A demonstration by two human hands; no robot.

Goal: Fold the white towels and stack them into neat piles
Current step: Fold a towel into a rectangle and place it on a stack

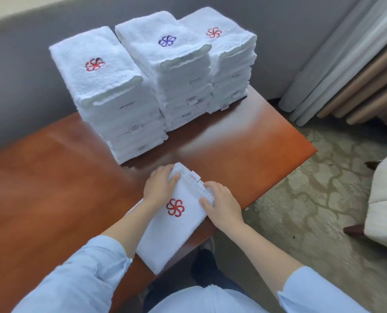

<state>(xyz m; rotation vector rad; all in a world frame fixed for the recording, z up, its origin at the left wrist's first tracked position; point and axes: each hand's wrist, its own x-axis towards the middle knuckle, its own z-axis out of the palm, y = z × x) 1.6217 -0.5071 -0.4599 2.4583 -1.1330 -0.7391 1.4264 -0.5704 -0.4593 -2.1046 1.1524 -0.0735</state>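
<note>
A folded white towel with a red flower emblem lies at the near edge of the brown table, its near end hanging over the edge. My left hand holds the towel's far left corner, fingers curled over its edge. My right hand grips its right edge, thumb on top. Behind stand three tall piles of folded white towels: a left pile with a red emblem, a middle pile with a blue emblem, and a right pile with a red emblem.
A grey sofa back runs behind the table. Curtains hang at the right. A pale upholstered chair stands on the patterned carpet to the right. The table's left half shows bare wood.
</note>
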